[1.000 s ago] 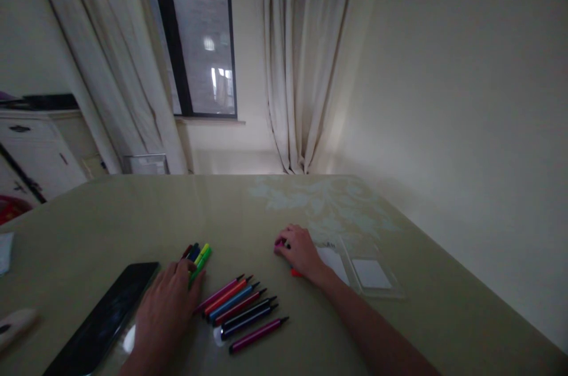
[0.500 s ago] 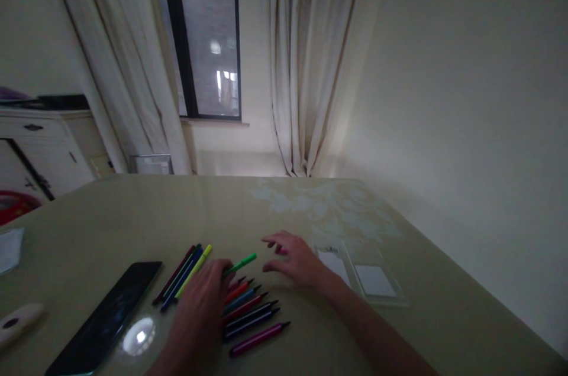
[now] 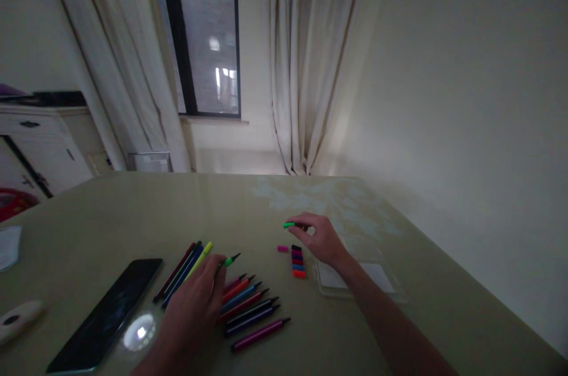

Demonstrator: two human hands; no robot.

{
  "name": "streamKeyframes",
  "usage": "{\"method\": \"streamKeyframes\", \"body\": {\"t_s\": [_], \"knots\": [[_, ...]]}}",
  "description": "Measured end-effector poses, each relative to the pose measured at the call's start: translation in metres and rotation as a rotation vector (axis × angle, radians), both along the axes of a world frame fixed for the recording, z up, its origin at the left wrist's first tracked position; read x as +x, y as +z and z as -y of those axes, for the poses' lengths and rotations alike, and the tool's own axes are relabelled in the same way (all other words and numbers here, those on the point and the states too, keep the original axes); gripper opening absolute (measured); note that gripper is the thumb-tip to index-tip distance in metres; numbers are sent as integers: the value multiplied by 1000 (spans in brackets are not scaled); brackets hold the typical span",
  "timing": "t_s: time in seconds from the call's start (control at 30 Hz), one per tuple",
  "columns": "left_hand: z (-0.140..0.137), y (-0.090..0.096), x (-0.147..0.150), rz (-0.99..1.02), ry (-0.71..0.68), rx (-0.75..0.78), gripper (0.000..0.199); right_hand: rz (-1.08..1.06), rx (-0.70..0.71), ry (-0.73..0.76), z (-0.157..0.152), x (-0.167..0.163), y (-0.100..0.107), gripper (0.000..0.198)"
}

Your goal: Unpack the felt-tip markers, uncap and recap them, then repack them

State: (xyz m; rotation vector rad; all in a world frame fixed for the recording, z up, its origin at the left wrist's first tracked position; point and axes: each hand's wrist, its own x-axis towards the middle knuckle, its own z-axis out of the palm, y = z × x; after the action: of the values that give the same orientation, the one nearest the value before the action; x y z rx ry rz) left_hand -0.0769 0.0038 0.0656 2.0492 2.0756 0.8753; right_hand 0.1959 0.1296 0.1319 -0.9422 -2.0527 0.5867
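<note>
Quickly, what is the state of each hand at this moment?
Left hand: closed, holding the uncapped green marker.
Right hand: closed in a pinch grip, holding a green cap.

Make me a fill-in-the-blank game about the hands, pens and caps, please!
1. The left hand holds a pen and the right hand holds a small cap; both are colored ____.
2. The bright pen beside the dark capped pens is ____.
3. As the person sees it, the loose pink cap lies to the ____ of the row of caps.

Missing words: green; yellow; left.
</note>
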Motion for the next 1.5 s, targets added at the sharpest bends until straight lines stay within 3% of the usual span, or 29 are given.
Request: {"method": "streamKeyframes", "body": {"t_s": [0.27,0.4,0.53,0.67,0.97,1.33,1.43,1.5], "knots": [[-2,-2,-9,-15,-36,-156,32,459,-59,7,1,-12,-37,22],[-3,3,-23,-7,87,-184,40,499,-61,-17,3,-13,-38,18],[-5,0,-41,-225,219,-174,41,532,-42,-51,3,-14,-41,12],[-4,-3,-43,-327,220,-231,38,565,-29,-85,4,-16,-44,6],[-2,1,-38,-273,307,-275,41,548,9,-50,16,-26,-30,4],[-10,-4,-26,-224,54,-141,29,428,-5,178,41,-40,-15,25],[-12,-5,-15,-121,-32,-18,30,388,19,215,46,-43,-15,43],[-10,-4,-5,-22,-122,79,31,364,37,242,48,-45,-15,44]]}}
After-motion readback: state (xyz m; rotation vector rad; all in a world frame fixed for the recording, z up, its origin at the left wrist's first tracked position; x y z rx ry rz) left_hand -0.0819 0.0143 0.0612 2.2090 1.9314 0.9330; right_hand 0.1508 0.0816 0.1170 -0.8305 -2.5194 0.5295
